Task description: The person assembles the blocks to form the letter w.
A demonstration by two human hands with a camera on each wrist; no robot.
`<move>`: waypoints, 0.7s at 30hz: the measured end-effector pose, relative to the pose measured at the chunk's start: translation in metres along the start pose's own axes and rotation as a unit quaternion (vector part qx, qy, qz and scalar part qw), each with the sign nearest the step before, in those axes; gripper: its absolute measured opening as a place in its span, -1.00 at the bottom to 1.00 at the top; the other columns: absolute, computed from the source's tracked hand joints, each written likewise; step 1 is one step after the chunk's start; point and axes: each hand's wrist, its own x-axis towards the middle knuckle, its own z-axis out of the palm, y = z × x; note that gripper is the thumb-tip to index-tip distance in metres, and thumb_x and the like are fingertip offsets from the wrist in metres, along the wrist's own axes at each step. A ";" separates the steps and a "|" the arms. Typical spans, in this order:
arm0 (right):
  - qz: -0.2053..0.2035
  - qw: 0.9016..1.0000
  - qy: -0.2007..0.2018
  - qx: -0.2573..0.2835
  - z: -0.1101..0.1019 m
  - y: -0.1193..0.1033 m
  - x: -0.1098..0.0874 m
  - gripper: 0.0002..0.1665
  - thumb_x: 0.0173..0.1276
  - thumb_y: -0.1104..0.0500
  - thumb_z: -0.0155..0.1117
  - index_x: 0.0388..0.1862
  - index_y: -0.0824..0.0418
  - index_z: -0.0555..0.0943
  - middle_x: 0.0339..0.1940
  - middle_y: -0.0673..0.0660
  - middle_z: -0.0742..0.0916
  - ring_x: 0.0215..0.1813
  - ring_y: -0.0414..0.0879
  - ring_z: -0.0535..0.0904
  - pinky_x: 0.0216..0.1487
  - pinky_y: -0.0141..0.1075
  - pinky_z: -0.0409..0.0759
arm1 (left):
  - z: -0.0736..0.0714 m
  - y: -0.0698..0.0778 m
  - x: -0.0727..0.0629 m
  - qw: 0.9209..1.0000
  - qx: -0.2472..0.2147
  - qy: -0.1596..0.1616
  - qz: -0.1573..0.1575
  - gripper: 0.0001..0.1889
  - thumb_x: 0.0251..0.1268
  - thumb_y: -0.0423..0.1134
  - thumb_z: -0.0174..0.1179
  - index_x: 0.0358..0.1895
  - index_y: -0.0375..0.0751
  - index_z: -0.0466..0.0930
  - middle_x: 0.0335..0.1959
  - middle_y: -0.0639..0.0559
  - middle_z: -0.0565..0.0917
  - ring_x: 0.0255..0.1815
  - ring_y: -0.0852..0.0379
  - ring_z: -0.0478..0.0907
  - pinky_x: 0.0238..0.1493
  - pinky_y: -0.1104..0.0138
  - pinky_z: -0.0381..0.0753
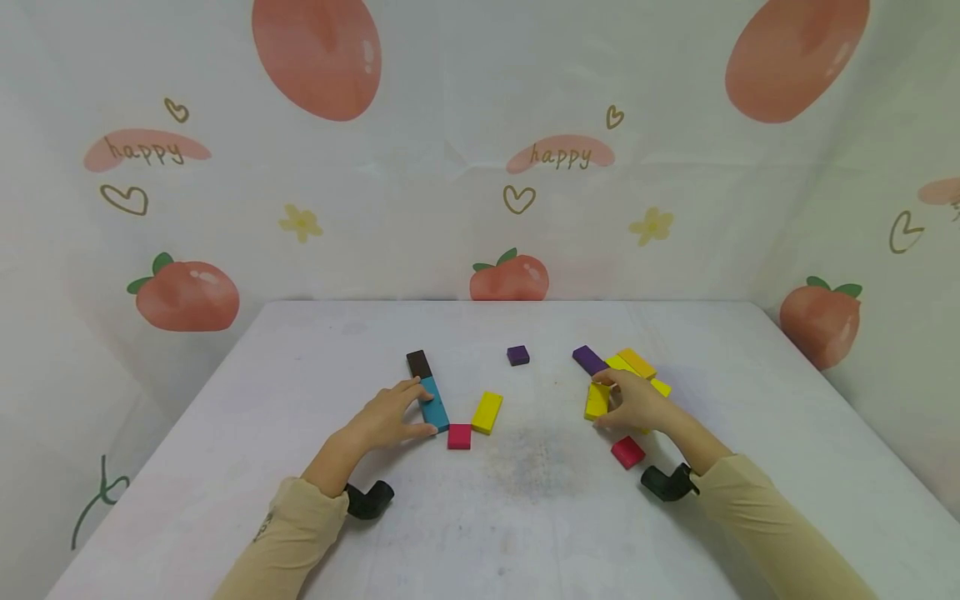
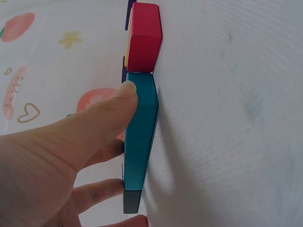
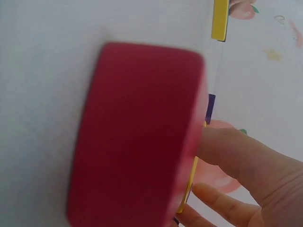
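My left hand [image 1: 388, 414] is at a blue rectangular block [image 1: 434, 406] on the white table, thumb by its near end and fingertips along it. In the left wrist view the thumb [image 2: 106, 113] touches the blue block's edge. A dark brown block [image 1: 419, 364] adjoins its far end, and a red block [image 1: 460, 437] sits at its near corner. On the right, my right hand [image 1: 636, 402] grips a yellow block [image 1: 596, 402] by its ends, thumb near, index finger far. The right wrist view shows that block only as a thin strip behind a red block [image 3: 137, 132].
Between the hands lie a yellow block [image 1: 487, 412] and a small purple block [image 1: 518, 356]. Beyond the right hand are a long purple block [image 1: 589, 360], an orange-yellow block [image 1: 637, 363] and several yellow ones, partly hidden. A patterned cloth [image 1: 420, 217] hangs behind the table.
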 end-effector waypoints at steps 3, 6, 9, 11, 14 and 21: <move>-0.007 1.000 0.003 -0.002 0.000 0.000 -0.001 -0.24 -0.02 0.19 0.49 0.15 0.43 0.41 0.09 0.41 0.57 0.06 0.23 0.50 0.16 0.07 0.48 | 0.001 -0.001 0.000 1.000 0.000 0.001 -0.003 -0.48 0.13 -0.02 0.28 0.14 -0.16 0.46 0.41 -0.28 0.23 0.23 -0.32 0.35 0.21 -0.14 0.38; -0.012 1.000 0.006 -0.004 0.001 0.001 -0.001 -0.26 -0.01 0.20 0.49 0.14 0.44 0.41 0.08 0.40 0.57 0.06 0.23 0.50 0.16 0.06 0.49 | 0.001 -0.001 0.001 1.000 -0.002 0.001 -0.004 -0.48 0.13 -0.02 0.29 0.14 -0.16 0.46 0.40 -0.29 0.23 0.24 -0.33 0.34 0.22 -0.14 0.37; -0.010 1.000 0.009 -0.004 0.001 0.000 -0.001 -0.27 0.00 0.20 0.48 0.14 0.43 0.42 0.08 0.39 0.58 0.07 0.23 0.50 0.16 0.06 0.49 | 0.000 0.000 0.000 1.000 -0.003 0.001 -0.005 -0.48 0.13 -0.02 0.29 0.14 -0.16 0.46 0.40 -0.29 0.23 0.25 -0.34 0.33 0.23 -0.15 0.36; -0.011 1.000 0.011 -0.006 0.001 -0.001 -0.001 -0.28 0.00 0.20 0.47 0.14 0.43 0.42 0.09 0.39 0.58 0.07 0.24 0.50 0.16 0.06 0.49 | 0.000 0.000 0.000 1.000 -0.002 0.000 -0.005 -0.47 0.13 -0.03 0.29 0.14 -0.16 0.46 0.40 -0.29 0.23 0.26 -0.34 0.32 0.23 -0.15 0.36; -0.007 1.000 0.011 -0.005 0.001 -0.003 -0.001 -0.28 0.02 0.20 0.47 0.15 0.42 0.42 0.12 0.38 0.57 0.11 0.25 0.49 0.17 0.07 0.48 | 0.000 0.001 0.000 1.000 -0.002 -0.001 -0.006 -0.47 0.13 -0.03 0.29 0.14 -0.16 0.45 0.40 -0.29 0.23 0.26 -0.34 0.32 0.23 -0.15 0.35; 0.002 1.000 0.007 0.007 0.000 -0.009 0.002 -0.29 0.05 0.17 0.44 0.18 0.38 0.41 0.15 0.33 0.57 0.17 0.24 0.46 0.20 0.07 0.46 | 0.000 -0.001 0.001 1.000 -0.002 -0.001 -0.004 -0.47 0.13 -0.02 0.28 0.14 -0.16 0.45 0.41 -0.29 0.23 0.27 -0.34 0.31 0.23 -0.16 0.35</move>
